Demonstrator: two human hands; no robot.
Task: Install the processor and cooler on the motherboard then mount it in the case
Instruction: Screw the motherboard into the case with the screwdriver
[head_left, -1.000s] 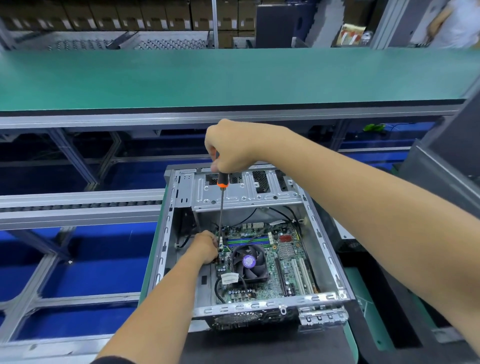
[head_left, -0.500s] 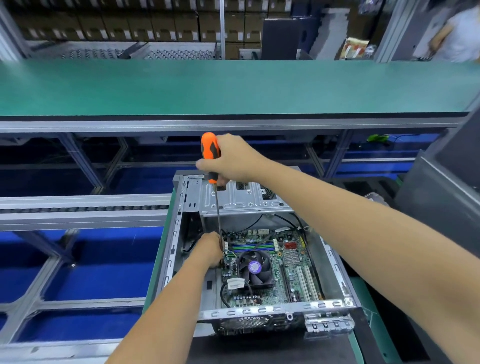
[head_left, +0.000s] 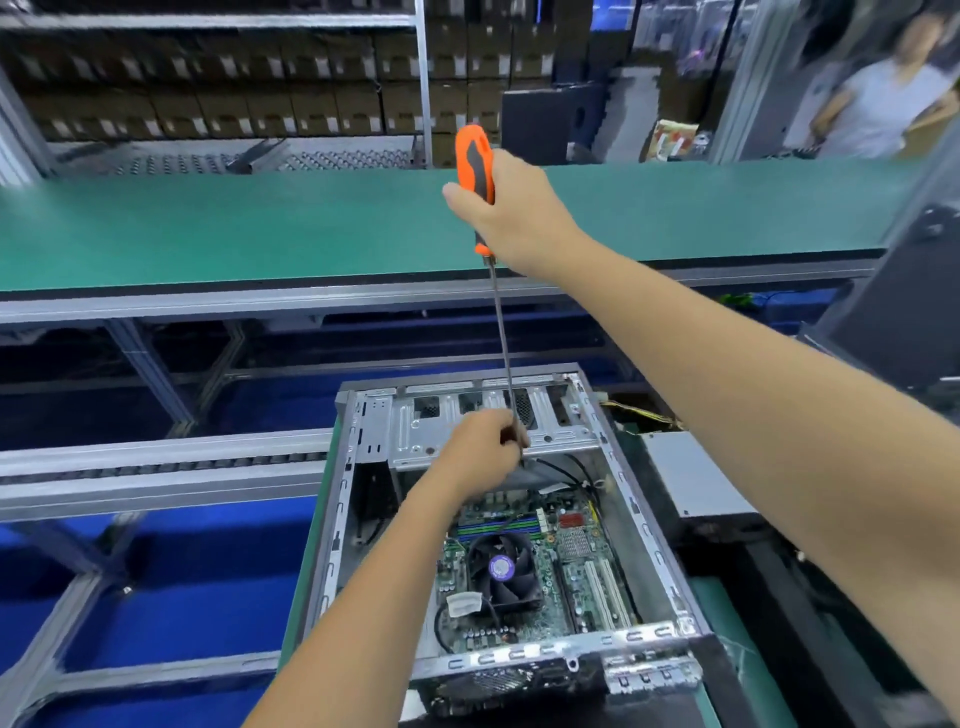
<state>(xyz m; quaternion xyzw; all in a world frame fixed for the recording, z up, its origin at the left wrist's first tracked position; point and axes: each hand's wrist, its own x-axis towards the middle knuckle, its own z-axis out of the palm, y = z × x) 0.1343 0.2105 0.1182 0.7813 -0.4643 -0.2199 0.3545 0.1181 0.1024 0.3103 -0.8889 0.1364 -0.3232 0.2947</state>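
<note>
An open grey computer case (head_left: 332, 509) lies in front of me with the green motherboard (head_left: 571, 551) inside it. A black cooler fan (head_left: 501, 569) with a purple centre label sits on the board. My right hand (head_left: 511, 213) grips the orange-and-black handle of a long screwdriver (head_left: 475, 161), held high above the case. Its thin shaft runs down to my left hand (head_left: 480, 449), whose fingers pinch the lower end near the tip, over the case's drive bay bracket. The tip itself is hidden by my fingers.
A green conveyor belt (head_left: 260, 228) runs across behind the case. A grey metal box (head_left: 691, 478) lies to the right of the case, a roller rail (head_left: 156, 462) to the left. Stacked cartons fill the shelves beyond, and a person (head_left: 883, 98) stands at the far right.
Both hands have lifted the screwdriver up out of the case. My left hand rose from the motherboard beside the cooler to the drive bay level, and my right hand rose over the belt.
</note>
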